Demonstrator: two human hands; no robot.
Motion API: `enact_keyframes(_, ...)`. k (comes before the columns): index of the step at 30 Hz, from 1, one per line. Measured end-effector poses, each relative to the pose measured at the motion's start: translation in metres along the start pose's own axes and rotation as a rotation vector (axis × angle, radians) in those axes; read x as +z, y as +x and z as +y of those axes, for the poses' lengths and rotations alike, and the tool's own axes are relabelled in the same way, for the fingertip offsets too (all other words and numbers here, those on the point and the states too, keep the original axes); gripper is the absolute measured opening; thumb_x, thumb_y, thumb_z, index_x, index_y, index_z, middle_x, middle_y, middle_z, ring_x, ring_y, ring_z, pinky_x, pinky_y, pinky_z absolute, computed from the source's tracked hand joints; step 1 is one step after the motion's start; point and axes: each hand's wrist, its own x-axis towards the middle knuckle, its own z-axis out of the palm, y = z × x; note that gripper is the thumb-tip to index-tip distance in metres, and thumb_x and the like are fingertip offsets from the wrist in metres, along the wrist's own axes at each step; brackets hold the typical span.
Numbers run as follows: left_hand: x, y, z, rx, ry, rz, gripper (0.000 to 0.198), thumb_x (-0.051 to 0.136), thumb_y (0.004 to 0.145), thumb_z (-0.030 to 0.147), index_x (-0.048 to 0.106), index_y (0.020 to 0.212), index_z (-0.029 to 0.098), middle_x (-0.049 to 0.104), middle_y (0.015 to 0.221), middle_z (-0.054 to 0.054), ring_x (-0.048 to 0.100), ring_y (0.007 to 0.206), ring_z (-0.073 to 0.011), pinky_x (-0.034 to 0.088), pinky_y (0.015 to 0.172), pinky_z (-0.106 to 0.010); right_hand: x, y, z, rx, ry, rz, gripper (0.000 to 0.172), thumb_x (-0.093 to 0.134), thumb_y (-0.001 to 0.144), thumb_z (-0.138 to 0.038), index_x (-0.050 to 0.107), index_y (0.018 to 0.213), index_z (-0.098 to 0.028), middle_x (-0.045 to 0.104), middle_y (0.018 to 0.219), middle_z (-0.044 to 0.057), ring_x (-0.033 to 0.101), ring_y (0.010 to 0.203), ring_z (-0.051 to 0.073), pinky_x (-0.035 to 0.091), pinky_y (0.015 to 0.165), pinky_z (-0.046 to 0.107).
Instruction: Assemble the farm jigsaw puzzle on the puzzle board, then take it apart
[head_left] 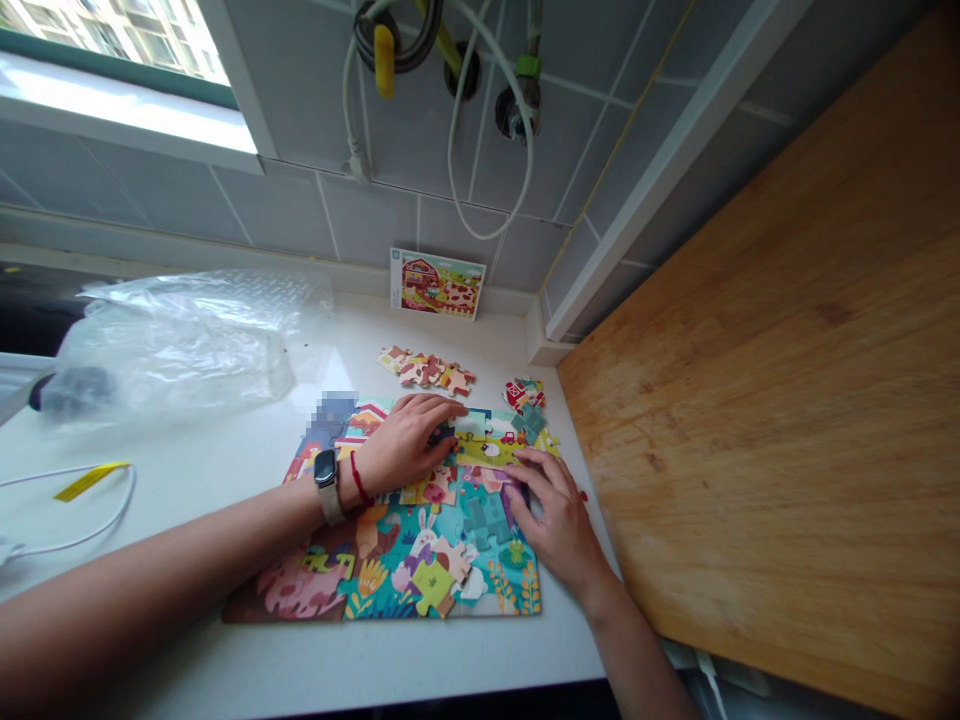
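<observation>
A jigsaw puzzle (pixel 390 560) of a colourful farm scene lies on the white counter (pixel 202 470), with some areas of pieces still showing gaps and loose pieces on top. My left hand (pixel 401 445) rests on its upper part, fingertips beside a dark blue piece (pixel 442 433), and I cannot tell if they grip it. My right hand (pixel 555 520) lies at the right side, fingers spread on the pieces. A smartwatch (pixel 327 485) and a red string (pixel 358 478) circle my left wrist. Beyond the hands are a row of loose pieces (pixel 426 370) and a small heap (pixel 525 395).
A picture card (pixel 437 284) of the farm scene leans on the tiled wall. A clear plastic bag (pixel 180 345) lies to the left, near a white cable (pixel 67 495). A wooden board (pixel 750 380) stands right of the counter. Hoses (pixel 450 80) hang on the wall.
</observation>
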Motion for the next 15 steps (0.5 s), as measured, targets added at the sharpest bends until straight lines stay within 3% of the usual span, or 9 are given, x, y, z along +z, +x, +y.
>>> enact_keyframes(4,0.0011,-0.0004,-0.0009,0.001,-0.013,0.011,0.046,0.062,0.096,0.024,0.058,0.142,0.024,0.071,0.132,-0.012,0.065,0.124,-0.0315,0.053,0.107,-0.056,0.0007,0.0,0.0004,0.001,0.0,0.009,0.023,0.063,0.1,-0.024,0.075,0.118,-0.03,0.069,0.128,0.009,0.067,0.12,0.028,0.059,0.102,0.05)
enact_keyframes(15,0.0015,0.0002,-0.0022,-0.017,-0.011,-0.005,0.04,0.062,0.094,0.022,0.061,0.134,0.025,0.072,0.129,-0.01,0.066,0.122,-0.0304,0.052,0.107,-0.055,0.0014,-0.0005,0.0008,0.0,-0.003,0.01,0.022,0.063,0.1,-0.024,0.076,0.118,-0.029,0.069,0.127,0.009,0.067,0.12,0.029,0.059,0.103,0.05)
